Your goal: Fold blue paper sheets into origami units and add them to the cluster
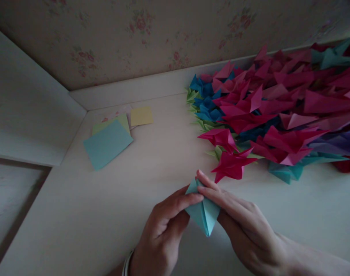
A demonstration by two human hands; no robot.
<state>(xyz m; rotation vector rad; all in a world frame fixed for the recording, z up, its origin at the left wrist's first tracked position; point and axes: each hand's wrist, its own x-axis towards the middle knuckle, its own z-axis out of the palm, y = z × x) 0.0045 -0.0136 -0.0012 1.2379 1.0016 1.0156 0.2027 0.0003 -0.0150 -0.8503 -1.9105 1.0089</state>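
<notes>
Turquoise paper (208,217), one, folded to a pointed diamond (creased lengthwise): held in closed fingers of left hand (167,223) and right hand (248,226), over white tabletop (77,214), near magenta paper figures (231,165).

In the head view I had both hands close together, well in from the back and left edges of the desk (156,161). My left hand (166,226) angled up from its low wrist, fingers bent into a pinch. My right hand (249,222) leaned in opposite, back upward, two fingers stretched nearly straight, their tips just beside a left fingertip. My bare right forearm (315,255) slanted away rightward, while little showed beyond my left wrist
</notes>
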